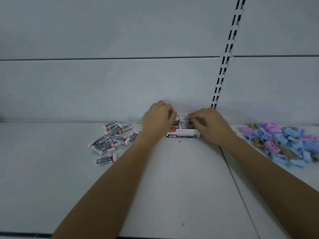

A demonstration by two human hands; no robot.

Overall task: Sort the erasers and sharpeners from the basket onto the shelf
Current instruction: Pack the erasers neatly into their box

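A white "4B" eraser box (183,135) stands at the back of the shelf (172,178), partly filled with wrapped erasers (187,124). My left hand (158,119) curls over the box's left side, its fingertips on an eraser inside. My right hand (209,125) reaches in from the right and pinches an eraser in the box. Several loose erasers (112,138) in white and dark blue wrappers lie in a heap to the left. A pile of pink, blue and tan sharpeners (284,142) lies at the right. No basket is in view.
The white back wall carries a slotted upright rail (224,62) just behind the box. A seam (241,187) splits the shelf board right of my right forearm. The shelf's dark front edge (25,234) runs along the bottom left.
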